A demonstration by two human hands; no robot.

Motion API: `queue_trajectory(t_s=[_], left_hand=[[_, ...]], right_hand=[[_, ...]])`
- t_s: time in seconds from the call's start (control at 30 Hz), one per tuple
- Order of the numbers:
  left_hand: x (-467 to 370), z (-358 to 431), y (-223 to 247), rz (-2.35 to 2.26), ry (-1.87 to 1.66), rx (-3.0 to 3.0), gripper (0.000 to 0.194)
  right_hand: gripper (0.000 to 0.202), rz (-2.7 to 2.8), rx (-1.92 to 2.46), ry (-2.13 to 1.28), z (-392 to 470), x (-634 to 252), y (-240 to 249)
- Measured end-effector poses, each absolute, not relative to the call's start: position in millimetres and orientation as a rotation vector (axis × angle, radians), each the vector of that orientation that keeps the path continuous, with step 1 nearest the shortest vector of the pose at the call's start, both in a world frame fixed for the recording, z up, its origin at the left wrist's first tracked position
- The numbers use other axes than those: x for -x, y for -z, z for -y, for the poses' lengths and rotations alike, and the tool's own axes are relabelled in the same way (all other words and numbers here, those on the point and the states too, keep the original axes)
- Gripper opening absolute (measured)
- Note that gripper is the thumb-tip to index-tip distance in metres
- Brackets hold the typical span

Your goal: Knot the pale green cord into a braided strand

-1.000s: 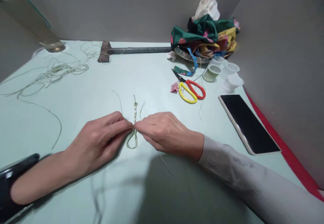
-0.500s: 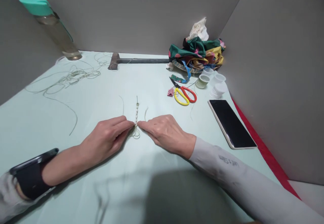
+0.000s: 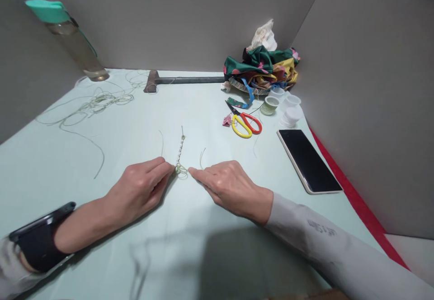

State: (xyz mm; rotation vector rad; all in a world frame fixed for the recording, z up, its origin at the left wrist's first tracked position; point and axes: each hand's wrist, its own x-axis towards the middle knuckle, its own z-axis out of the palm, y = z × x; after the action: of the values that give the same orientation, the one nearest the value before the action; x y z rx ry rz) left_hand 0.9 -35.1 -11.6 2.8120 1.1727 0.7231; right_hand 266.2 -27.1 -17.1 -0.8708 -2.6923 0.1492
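A short knotted cord [image 3: 180, 150] in pale green and white lies on the table, with small loose loops [image 3: 182, 170] at its near end. My left hand [image 3: 142, 184] is closed in a pinch on the thin cord at the left of these loops. To their right, my right hand [image 3: 233, 187] pinches a strand of the same cord. A cord tail sticks up behind each hand. The fingertips hide just where the strands are gripped.
Loose cord [image 3: 98, 103] lies tangled at the left, near a bottle [image 3: 73, 49]. A hammer [image 3: 190, 80] rests at the back. Scissors [image 3: 242, 121], a cord spool [image 3: 270, 105], bunched fabric [image 3: 261, 67] and a phone [image 3: 309, 160] are at the right.
My right hand has moved to the right and slightly nearer, away from the knotted cord. My left hand has shifted slightly left. The knotted cord now leans, its lower end further left.
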Motion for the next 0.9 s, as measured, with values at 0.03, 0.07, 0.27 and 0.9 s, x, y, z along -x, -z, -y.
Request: queue_trajectory(t_s=[0.03,0.07,0.27,0.9], left_hand=[[-0.3,35.7,12.4,-1.18,-0.723,-2.797,0.018],[0.0,36.3,12.3,-1.187,-0.722,-2.779,0.019],[-1.1,39.7,-5.3,-1.285,-0.707,-2.612,0.022],[28.3,60.6,-9.0,-1.497,-0.725,-2.469,0.025]], right_hand=[[0.034,2.689,0.862,-0.148,29.3,-268.3,17.2],[0.036,2.685,0.853,-0.148,31.2,-270.4,17.3],[0.04,2.653,0.825,-0.149,34.3,-276.3,19.1],[0.048,2.613,0.819,-0.158,40.4,-279.5,23.5]])
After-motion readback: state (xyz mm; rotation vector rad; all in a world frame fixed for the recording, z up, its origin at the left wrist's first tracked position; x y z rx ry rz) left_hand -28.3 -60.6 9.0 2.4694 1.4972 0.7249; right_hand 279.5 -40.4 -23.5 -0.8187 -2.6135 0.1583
